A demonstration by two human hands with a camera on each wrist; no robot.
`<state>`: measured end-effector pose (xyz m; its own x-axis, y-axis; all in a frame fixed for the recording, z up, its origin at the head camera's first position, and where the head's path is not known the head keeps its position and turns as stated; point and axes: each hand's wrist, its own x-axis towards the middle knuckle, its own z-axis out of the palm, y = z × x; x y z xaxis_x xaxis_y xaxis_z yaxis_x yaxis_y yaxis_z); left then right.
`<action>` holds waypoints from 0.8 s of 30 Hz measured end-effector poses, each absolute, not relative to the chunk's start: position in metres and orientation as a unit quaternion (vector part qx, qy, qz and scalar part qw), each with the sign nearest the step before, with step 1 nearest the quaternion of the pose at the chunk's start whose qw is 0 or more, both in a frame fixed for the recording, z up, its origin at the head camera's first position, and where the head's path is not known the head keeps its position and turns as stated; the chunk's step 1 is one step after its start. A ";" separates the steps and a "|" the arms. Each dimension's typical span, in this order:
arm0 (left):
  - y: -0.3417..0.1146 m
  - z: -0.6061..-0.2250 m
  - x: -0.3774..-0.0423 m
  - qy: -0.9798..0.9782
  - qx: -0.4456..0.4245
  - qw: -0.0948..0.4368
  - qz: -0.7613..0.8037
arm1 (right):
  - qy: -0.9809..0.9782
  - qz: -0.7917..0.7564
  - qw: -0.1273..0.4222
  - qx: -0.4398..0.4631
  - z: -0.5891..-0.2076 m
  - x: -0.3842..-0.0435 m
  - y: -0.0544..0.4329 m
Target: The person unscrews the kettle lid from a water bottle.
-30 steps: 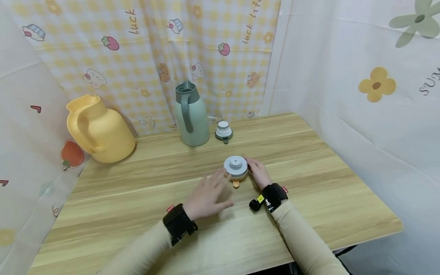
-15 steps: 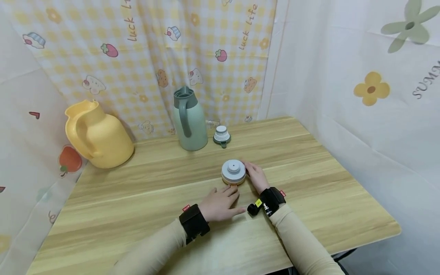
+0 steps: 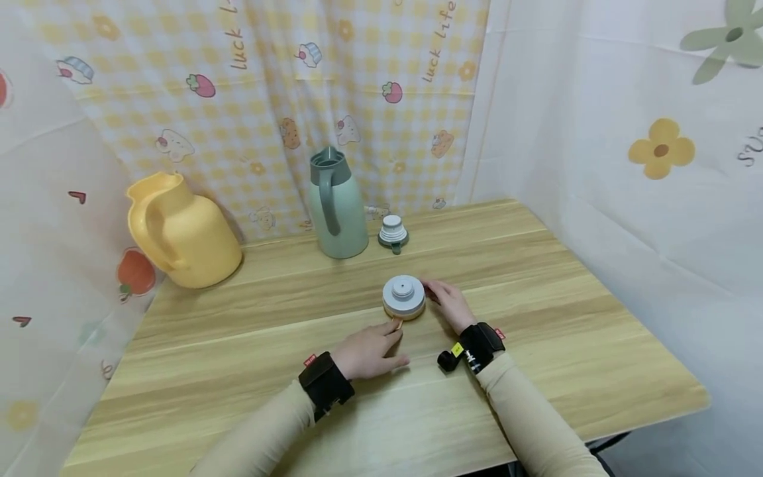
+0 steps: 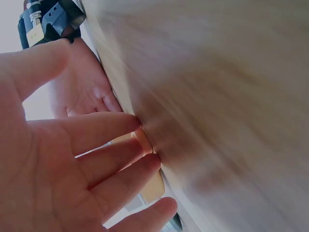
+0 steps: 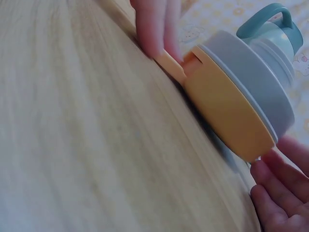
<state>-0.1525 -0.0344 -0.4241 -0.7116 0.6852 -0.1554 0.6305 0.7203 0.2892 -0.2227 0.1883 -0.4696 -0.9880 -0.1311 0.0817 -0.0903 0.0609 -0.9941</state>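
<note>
A thermos jug lid (image 3: 403, 297), with a grey stopper part facing up and a yellow-orange rim (image 5: 227, 113) below, is upside down low over the table between both hands. My left hand (image 3: 366, 351) reaches in from the front with fingers extended, its fingertips at the lid's orange tab (image 5: 169, 65). At the lid's right side is my right hand (image 3: 450, 305), its fingertips right at the rim's edge in the right wrist view. The left wrist view shows the left palm (image 4: 43, 164) and its spread fingers, which partly hide the lid.
A yellow thermos jug (image 3: 197, 238) without a lid stands at the back left. Behind the lid, a green thermos jug (image 3: 352, 218) stands open-topped beside its upturned grey and green lid (image 3: 393, 232). The table (image 3: 572, 338) ends at a rounded front right corner; curtains hang behind.
My left hand has moved in and right to the tab, then shifted slightly back left. The lid's tab has turned slightly leftward. The right hand stays at the lid's right side.
</note>
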 end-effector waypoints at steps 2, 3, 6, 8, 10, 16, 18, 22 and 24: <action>-0.039 -0.424 -0.151 0.919 0.359 0.122 0.106 | 0.731 -0.678 0.018 -0.070 -0.471 -0.223 0.190; -0.042 -0.424 -0.150 0.919 0.360 0.119 0.108 | 0.732 -0.677 0.020 -0.068 -0.471 -0.223 0.190; -0.053 -0.423 -0.146 0.922 0.353 0.112 0.110 | 0.733 -0.677 0.017 -0.063 -0.471 -0.222 0.193; -0.062 -0.423 -0.143 0.925 0.346 0.107 0.113 | 0.730 -0.680 0.015 -0.066 -0.472 -0.222 0.194; -0.072 -0.423 -0.139 0.929 0.337 0.103 0.117 | 0.729 -0.680 0.015 -0.071 -0.471 -0.222 0.194; -0.107 -0.425 -0.131 0.940 0.298 0.089 0.142 | 0.732 -0.678 0.014 -0.071 -0.471 -0.221 0.193; -0.119 -0.425 -0.130 0.944 0.282 0.084 0.151 | 0.733 -0.677 0.015 -0.071 -0.470 -0.221 0.192; -0.144 -0.426 -0.129 0.951 0.253 0.074 0.165 | 0.732 -0.677 0.024 -0.071 -0.469 -0.221 0.189; -0.156 -0.426 -0.130 0.954 0.239 0.070 0.164 | 0.730 -0.679 0.030 -0.072 -0.467 -0.220 0.187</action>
<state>-0.1299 -0.1561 -0.4262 -0.8758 0.4795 -0.0555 0.4335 0.8320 0.3463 -0.2201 0.1870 -0.4665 -0.9878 -0.1460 0.0549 -0.0652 0.0668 -0.9956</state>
